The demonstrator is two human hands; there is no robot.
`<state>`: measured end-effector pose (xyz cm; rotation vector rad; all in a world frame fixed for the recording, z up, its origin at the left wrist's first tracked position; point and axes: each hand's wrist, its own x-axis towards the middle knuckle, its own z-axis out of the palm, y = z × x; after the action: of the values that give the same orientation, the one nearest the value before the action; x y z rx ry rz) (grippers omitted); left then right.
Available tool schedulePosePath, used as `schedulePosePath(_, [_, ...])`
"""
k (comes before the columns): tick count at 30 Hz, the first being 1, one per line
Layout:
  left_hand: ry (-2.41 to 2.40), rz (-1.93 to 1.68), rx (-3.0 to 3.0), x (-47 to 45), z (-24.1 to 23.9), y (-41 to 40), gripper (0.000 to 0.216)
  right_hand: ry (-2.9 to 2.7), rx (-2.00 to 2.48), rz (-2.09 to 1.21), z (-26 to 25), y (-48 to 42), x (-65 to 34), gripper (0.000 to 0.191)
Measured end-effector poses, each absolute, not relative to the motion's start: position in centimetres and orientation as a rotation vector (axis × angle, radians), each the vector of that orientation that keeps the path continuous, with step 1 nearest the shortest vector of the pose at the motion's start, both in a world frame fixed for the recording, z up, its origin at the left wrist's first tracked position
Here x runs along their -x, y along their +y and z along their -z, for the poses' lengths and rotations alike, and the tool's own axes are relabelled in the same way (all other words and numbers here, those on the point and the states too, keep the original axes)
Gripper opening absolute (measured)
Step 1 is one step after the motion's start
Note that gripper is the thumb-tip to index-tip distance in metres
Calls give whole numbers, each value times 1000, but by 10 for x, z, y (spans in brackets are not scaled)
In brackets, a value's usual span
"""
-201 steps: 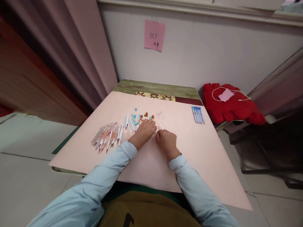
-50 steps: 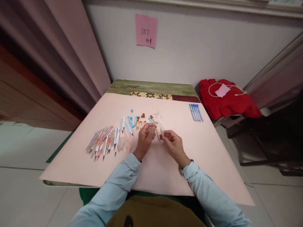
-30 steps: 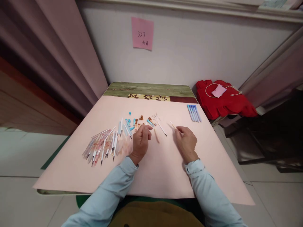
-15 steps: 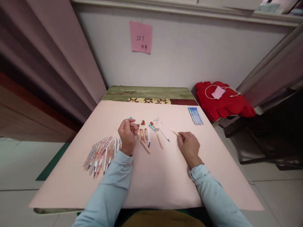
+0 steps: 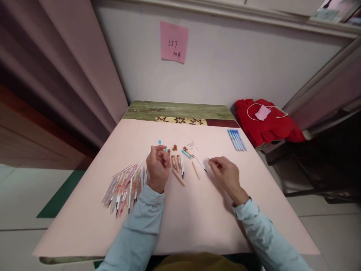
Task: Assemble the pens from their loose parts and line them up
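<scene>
Saw one table [image 5: 175, 110] set against the wall [image 5: 214, 67], with one pink sheet [image 5: 208, 218] spread over most of it. Saw one red cloth [image 5: 254, 131] beyond the far right corner, bearing one white cord [image 5: 279, 117] and one pink slip [image 5: 262, 112]. Found one heap [image 5: 121, 188] of clear, pink-marked tubes and white sticks on the left of the sheet, too tangled to count.

Noted two hands, well apart: the left hand [image 5: 158, 165] with fingers curled, over the near side of the small parts; could not tell whether empty or holding. Saw the right hand [image 5: 224, 171] with thumb and forefinger pinched on one thin piece [image 5: 209, 158], showing only a white tip.

Read "357" on one pink note [image 5: 174, 42] on the wall. Counted five blue pens [image 5: 237, 140] in a row at the far right of the sheet. Counted, between the hands, three dark-tipped sticks [image 5: 200, 162], two of them side by side, and two peach barrels [image 5: 178, 177]. Saw two printed tubes [image 5: 173, 162] beside the left hand, and one blue tube [image 5: 186, 153] farther off. Spotted one blue cap [image 5: 159, 142] beyond the left hand, plus brown caps [image 5: 175, 147] and clear bits [image 5: 192, 145], too small to count.
</scene>
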<state>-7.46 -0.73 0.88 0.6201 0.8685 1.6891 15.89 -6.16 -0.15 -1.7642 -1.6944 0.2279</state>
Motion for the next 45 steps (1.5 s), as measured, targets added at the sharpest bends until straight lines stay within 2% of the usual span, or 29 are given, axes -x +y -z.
schedulePosePath(3, [839,-1701,-578,78,-9,-5,41,-1856,1806,-349,-6,-45,-134,16])
schedulePosePath(11, [819,-1671,-588,79,-5,-4,44,-1988,2044,-239,2,-7,-87,17])
schedulePosePath(32, [878,-1577,-674,70,-2,-7,40,-1991,2048,-169,0,3,-93,21])
schedulePosePath(36, [951,-1479,-741,63,-1,-11,30,-1873,1976,-210,-8,-12,-96,18])
schedulePosePath(45, [939,-1099,-893,43,0,-25,30,-1730,1714,-397,-25,-56,-96,20])
